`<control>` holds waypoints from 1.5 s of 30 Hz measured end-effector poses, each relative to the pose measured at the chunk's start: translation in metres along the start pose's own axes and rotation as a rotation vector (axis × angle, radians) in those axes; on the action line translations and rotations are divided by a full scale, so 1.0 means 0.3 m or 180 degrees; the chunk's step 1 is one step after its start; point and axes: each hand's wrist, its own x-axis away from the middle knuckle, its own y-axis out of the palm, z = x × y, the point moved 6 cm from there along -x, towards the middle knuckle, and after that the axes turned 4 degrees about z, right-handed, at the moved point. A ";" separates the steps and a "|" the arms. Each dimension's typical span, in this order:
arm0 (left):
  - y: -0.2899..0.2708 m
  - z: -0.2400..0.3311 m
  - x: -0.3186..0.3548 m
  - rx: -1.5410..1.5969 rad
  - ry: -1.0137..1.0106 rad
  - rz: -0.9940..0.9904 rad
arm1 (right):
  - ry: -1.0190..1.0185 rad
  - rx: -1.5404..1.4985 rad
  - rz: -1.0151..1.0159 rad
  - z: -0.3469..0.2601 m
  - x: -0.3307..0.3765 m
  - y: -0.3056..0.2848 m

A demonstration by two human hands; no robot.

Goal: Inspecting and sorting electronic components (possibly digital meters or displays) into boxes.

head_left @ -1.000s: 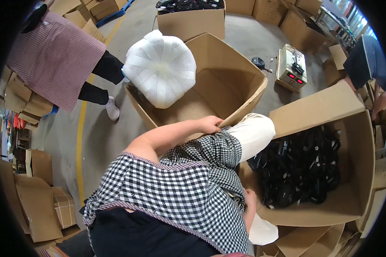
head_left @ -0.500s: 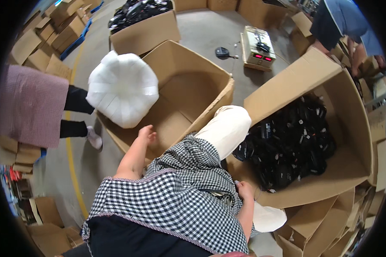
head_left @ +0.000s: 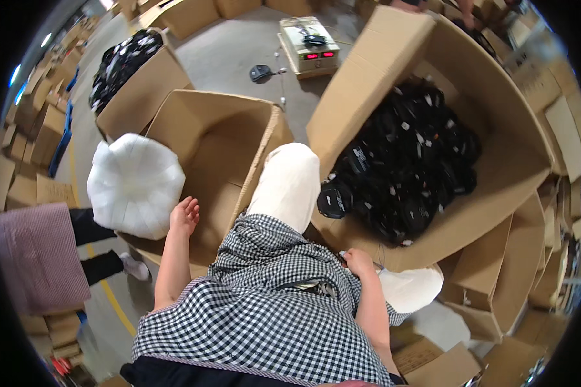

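Note:
My left hand [head_left: 185,216] hangs over the left cardboard box [head_left: 229,145] with its fingers apart and nothing in them. Just beside it stands a round bundle of white padded wrap [head_left: 135,184], its top gathered in folds, at the left side of that box. My right hand [head_left: 359,263] is closed by my right thigh. A small pale tip shows at its fingers and a thin wire trails near it; what it holds is too small to name. Close by, the right cardboard box [head_left: 497,200] lies with its opening toward me, holding a heap of black cased devices [head_left: 413,161] with cords.
On the floor ahead stand a white power supply [head_left: 310,48] with red displays and a single black device [head_left: 260,73]. Another box of black items [head_left: 126,64] is at far left. A person in a pink checked garment [head_left: 42,258] stands left. Flattened cartons [head_left: 497,271] lie right.
My view has swung to the right, so the boxes appear further left. My left hand has turned and its fingers have spread. The right hand stays closed by my thigh.

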 end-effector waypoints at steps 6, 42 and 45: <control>0.603 0.233 0.457 -0.1581 0.2226 -0.1569 | -0.0468 0.0336 0.0145 -0.074 0.032 -0.001; 1.388 0.323 0.565 -0.3206 0.4454 -0.1793 | -0.0414 0.1653 0.2091 -0.170 0.173 -0.318; 1.448 0.207 0.948 -0.3047 0.5791 -0.2403 | -0.0011 0.1581 0.2155 -0.112 0.223 -0.452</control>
